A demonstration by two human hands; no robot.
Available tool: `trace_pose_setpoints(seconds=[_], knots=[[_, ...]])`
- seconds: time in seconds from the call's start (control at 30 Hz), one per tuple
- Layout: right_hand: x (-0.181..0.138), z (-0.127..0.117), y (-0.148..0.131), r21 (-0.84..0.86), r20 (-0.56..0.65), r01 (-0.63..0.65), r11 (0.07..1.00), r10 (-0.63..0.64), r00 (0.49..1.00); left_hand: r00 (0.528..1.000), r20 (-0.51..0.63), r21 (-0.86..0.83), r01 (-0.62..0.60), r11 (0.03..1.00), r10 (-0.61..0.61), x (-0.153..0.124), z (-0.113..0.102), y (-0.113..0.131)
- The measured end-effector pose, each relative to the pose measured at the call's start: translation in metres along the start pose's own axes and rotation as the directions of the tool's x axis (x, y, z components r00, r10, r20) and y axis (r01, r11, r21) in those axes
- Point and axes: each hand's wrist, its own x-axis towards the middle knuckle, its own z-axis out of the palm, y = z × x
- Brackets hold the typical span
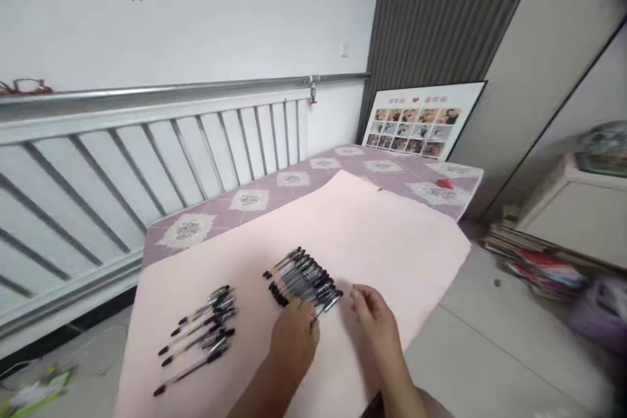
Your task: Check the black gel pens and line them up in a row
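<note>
The big bunch of pens lies on the pink sheet, about in the middle of the table and a bit closer to the near edge. The pens are black with clear bodies, and they lie side by side, touching each other. I see my left hand on the near end of this bunch, back up, with its fingers bent down onto the pens. One pen sticks out to the right just beside those fingers, but I cannot tell if the hand grips it or only rests there. My right hand is just beside the right end of the bunch, close to that pen. Its fingers are loose and a little bent, and it holds nothing. A small bunch of pens lies apart from the big one, over by the near left corner of the table; these pens are spread out more. Under the pink sheet there is a purple cloth with flower squares, which shows along the far edge. A little red thing sits on it near the far right corner. A photo board leans on the wall behind that corner.
</note>
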Motion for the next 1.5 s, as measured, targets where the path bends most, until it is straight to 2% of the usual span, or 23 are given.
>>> trace_pose_setpoints(seconds=[0.1,0.2,0.27,0.47,0.6,0.67,0.77,0.87,0.93,1.07,1.13,1.23,1.37,1.5], knots=[[-0.009,0.015,-0.006,0.168,0.179,-0.095,0.981,0.065,0.982,1.000,-0.021,-0.085,-0.006,0.996,0.004,-0.007,0.000,-0.004],[-0.016,0.030,-0.009,0.316,0.356,-0.213,0.925,0.092,0.930,0.999,-0.050,-0.172,-0.001,0.985,-0.008,-0.013,0.000,-0.007],[-0.021,0.040,-0.009,0.379,0.420,-0.258,0.889,0.083,0.904,0.998,-0.062,-0.259,0.011,0.966,-0.028,-0.015,-0.002,-0.008],[-0.027,0.056,-0.010,0.474,0.474,-0.315,0.822,0.063,0.878,0.998,0.028,-0.470,0.056,0.881,-0.048,-0.022,-0.016,-0.008],[-0.020,0.046,-0.018,0.655,0.283,-0.270,0.706,0.102,0.954,0.988,0.080,-0.526,0.152,0.837,-0.130,-0.029,-0.020,-0.013],[-0.016,0.038,-0.024,0.691,0.276,-0.267,0.671,0.095,0.956,0.981,0.114,-0.585,0.192,0.788,-0.154,-0.033,-0.020,-0.016],[-0.017,0.032,-0.032,0.685,0.437,-0.399,0.610,0.095,0.894,0.973,0.168,-0.677,0.231,0.699,-0.159,-0.033,-0.021,-0.020],[-0.024,0.036,-0.036,0.660,0.564,-0.504,0.557,0.077,0.822,0.974,0.148,-0.677,0.228,0.700,-0.174,-0.031,-0.022,-0.023],[-0.029,0.042,-0.034,0.624,0.594,-0.517,0.586,0.074,0.801,0.975,0.116,-0.638,0.220,0.738,-0.190,-0.031,-0.023,-0.025],[-0.034,0.057,-0.023,0.447,0.601,-0.479,0.755,0.143,0.786,0.981,0.038,-0.513,0.183,0.839,-0.190,-0.033,-0.025,-0.026],[-0.034,0.062,-0.016,0.327,0.585,-0.434,0.839,0.180,0.791,0.985,-0.004,-0.430,0.154,0.890,-0.172,-0.034,-0.027,-0.026],[-0.033,0.066,-0.012,0.215,0.554,-0.343,0.914,0.175,0.814,0.988,-0.056,-0.310,0.122,0.943,-0.146,-0.036,-0.033,-0.025],[-0.034,0.061,-0.020,0.193,0.562,-0.292,0.937,0.139,0.815,0.992,-0.042,-0.254,0.101,0.962,-0.115,-0.036,-0.041,-0.025],[-0.036,0.053,-0.031,0.236,0.627,-0.362,0.902,0.143,0.766,0.995,0.020,-0.280,0.104,0.954,-0.102,-0.037,-0.044,-0.024]])
